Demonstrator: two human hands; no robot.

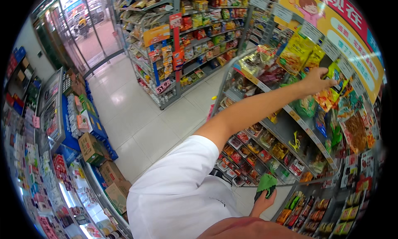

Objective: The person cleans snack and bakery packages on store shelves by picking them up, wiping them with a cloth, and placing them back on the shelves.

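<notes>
My left hand point(318, 81) reaches to the upper shelf of a snack rack, its fingers at a yellow and green snack bag point(335, 80); whether they grip it I cannot tell. Just left of that hand, a large yellow snack bag point(295, 52) leans upright below a row of price labels. A clear bag with green contents point(306, 106) lies under my wrist. Low down, near the rack's foot, my right hand point(264, 201) holds a bunched green cloth point(266, 183) with a dark underside.
The curved front edge of the rack's shelf point(298, 124) runs below my left forearm, with tiers of packets under it. Across the tiled floor point(149, 130) stand further snack shelves point(177, 52). Cardboard boxes point(91, 147) and blue crates point(107, 142) line the left side, beside display cases.
</notes>
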